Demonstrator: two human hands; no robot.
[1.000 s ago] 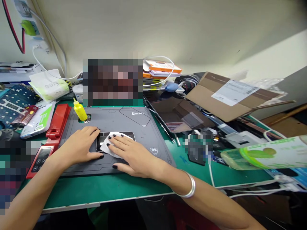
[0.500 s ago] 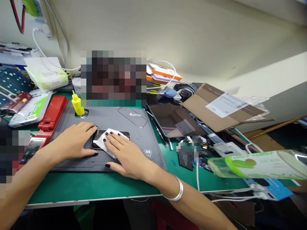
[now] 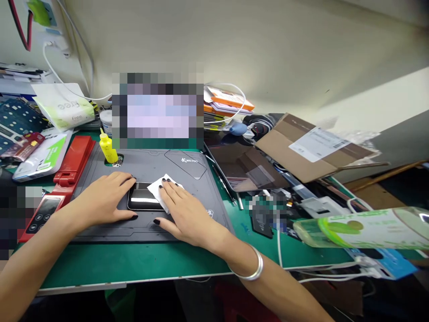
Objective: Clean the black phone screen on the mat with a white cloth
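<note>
A dark-screened smartphone (image 3: pixel 144 197) lies flat on a grey work mat (image 3: pixel 197 214). My left hand (image 3: pixel 103 197) holds the phone's left end, with fingertips at its far edge and the thumb near the close edge. Pressed under the flat fingers of my right hand (image 3: pixel 184 214) is a white wipe (image 3: pixel 156 188) on the right part of the screen. That hand hides the phone's right end.
A yellow squeeze bottle (image 3: pixel 107 150) stands at the mat's far left, beside a red device (image 3: pixel 72 161). To the right lie a dark tablet (image 3: pixel 241 161), an opened cardboard box (image 3: pixel 301 143), loose parts and a clear bottle with a green label (image 3: pixel 362 228).
My right hand has slid the wipe to the right, uncovering the left and middle of the phone's screen. My left hand has stayed in place.
</note>
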